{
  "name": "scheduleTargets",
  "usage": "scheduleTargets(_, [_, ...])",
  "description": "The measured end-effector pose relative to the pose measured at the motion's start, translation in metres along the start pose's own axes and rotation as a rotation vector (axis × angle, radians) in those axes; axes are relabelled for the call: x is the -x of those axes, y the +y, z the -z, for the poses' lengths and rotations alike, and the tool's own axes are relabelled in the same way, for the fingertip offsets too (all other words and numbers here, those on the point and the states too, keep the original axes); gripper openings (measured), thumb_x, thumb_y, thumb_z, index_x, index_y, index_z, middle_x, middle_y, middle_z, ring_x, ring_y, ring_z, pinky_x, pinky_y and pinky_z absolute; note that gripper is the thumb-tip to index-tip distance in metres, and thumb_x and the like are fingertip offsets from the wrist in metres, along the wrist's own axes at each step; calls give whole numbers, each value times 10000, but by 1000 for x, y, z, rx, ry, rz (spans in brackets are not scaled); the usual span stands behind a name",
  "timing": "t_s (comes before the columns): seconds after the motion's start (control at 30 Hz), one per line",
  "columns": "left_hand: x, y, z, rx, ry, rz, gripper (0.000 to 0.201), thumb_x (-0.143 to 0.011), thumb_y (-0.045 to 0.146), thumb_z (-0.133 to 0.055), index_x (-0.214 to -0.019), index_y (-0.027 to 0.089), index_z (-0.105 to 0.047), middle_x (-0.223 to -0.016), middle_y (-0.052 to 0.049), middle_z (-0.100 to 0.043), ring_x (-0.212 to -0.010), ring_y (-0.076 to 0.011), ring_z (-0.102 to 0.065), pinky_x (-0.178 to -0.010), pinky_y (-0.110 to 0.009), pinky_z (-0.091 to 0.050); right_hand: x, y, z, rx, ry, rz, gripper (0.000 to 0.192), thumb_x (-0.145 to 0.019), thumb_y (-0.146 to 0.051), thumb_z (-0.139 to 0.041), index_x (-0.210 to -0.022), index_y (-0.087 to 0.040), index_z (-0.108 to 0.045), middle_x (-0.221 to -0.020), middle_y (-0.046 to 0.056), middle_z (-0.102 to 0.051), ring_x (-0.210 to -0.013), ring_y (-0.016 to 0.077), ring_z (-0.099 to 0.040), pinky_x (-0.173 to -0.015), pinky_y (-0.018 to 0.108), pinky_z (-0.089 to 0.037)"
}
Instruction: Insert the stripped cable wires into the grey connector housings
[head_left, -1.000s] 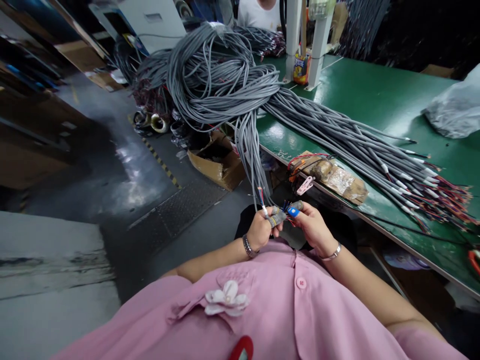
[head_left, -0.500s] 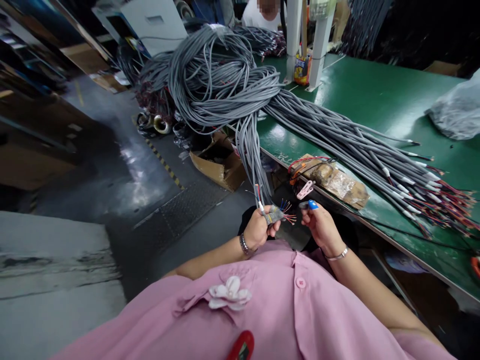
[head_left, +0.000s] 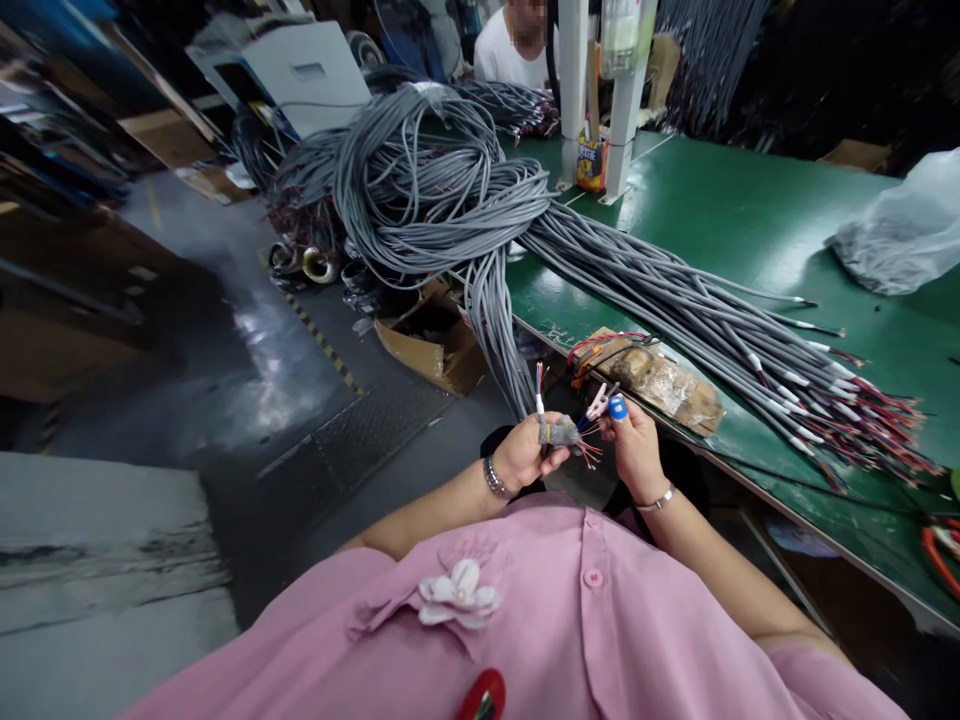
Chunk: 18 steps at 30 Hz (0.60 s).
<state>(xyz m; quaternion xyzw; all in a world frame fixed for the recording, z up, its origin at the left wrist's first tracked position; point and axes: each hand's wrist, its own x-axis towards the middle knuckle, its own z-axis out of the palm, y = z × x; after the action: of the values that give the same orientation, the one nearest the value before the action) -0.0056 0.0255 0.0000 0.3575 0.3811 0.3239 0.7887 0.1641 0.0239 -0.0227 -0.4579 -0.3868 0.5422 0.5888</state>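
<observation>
Off to my left the floor runs grey and blurred, with an open cardboard box (head_left: 431,340) lying below the table edge. Above it the big heap of grey cables (head_left: 420,190) spills off the green table (head_left: 712,200), and a few of them hang down toward my lap. My left hand (head_left: 521,455) is clenched round the end of one hanging cable (head_left: 559,432), gripping it where the grey jacket stops, so the thin coloured wires (head_left: 587,445) fan out to the right. My right hand (head_left: 634,445), with a blue cap on one fingertip (head_left: 617,407), is up against those wires; its fingers are curled at the fan, but I cannot tell whether they pinch a strand or only touch it. I judge I am sorting the loose wires of this one end, picking them apart. The next move, as I see it, calls for a fine pinch on a single strand while my left keeps the jacket from turning. Further right, a taped bundle (head_left: 660,375) lies at the table edge, and the finished cable ends (head_left: 847,400) lie spread across the green.
</observation>
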Motion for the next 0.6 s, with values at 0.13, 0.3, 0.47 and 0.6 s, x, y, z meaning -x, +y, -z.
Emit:
scheduleTargets(0.13, [-6,-2,1,5,-7,23,289,-673,418,-646,-653,136,-585,-382,7,-498,-260,-57,-330,-303,-191,-200,-4,4,-4,-129,-47,-120,475,-814,-663,-517,-770,-203,-626,-680,13,-577,-564,127,-460,-550,268,-400])
scheduleTargets(0.3, [-7,-7,5,-14,-2,47,290,-675,418,-647,-667,133,-593,-384,10,-496,-260,-54,-327,-305,-192,-197,-10,2,-7,-336,-61,-271,431,-705,-631,-679,-805,-214,-636,-728,10,-612,-592,131,-500,-582,274,-451])
scheduleTargets(0.47, [-7,-10,8,-8,-3,52,271,-681,396,-643,-649,133,-586,-381,11,-484,-258,-53,-319,-302,-191,-188,-12,2,-9,-415,-8,-250,365,-713,-551,-722,-713,-203,-612,-643,-16,-552,-563,111,-456,-589,265,-450])
scheduleTargets(0.6, [-7,-12,8,-2,-8,49,258,-687,382,-640,-651,133,-584,-386,12,-487,-260,-52,-318,-298,-188,-188,-11,2,-10,-450,-19,-271,361,-727,-544,-715,-732,-198,-614,-651,-14,-560,-555,103,-455,-566,250,-448])
